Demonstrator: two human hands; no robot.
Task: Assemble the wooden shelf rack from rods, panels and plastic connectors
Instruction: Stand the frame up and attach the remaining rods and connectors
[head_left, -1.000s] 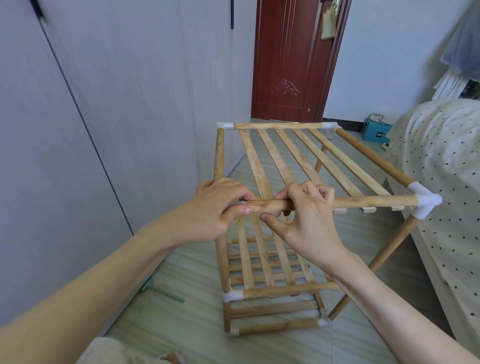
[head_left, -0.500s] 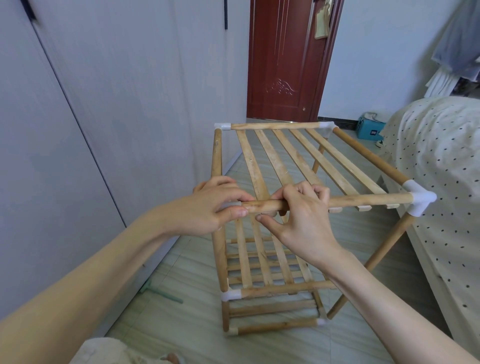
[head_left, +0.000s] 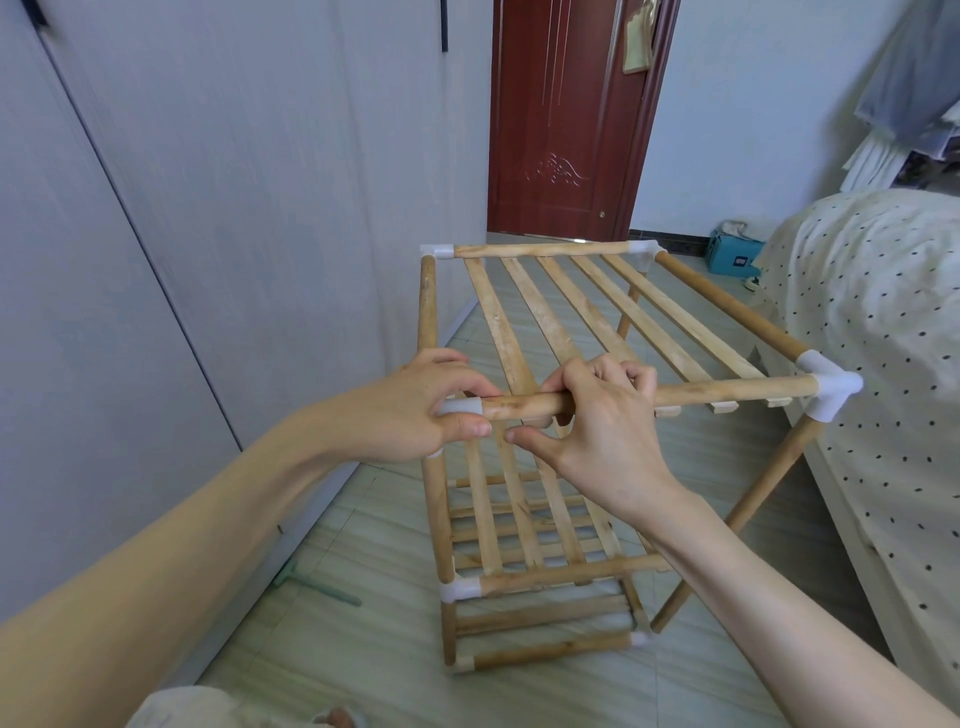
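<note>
While the left hand (head_left: 415, 410) pinches the white corner connector (head_left: 461, 406), the right hand (head_left: 602, 421) grips the front rod (head_left: 727, 392), whose long axis points leftward into that socket.

We see a rack (head_left: 571, 332) of pale, matt, unvarnished wood with faintly rough slats (head_left: 524, 332), joined by smooth white plastic connectors (head_left: 826, 387). The door (head_left: 566, 119) is glossy reddish wood; the bedcover (head_left: 883, 322) is dotted cloth.
</note>
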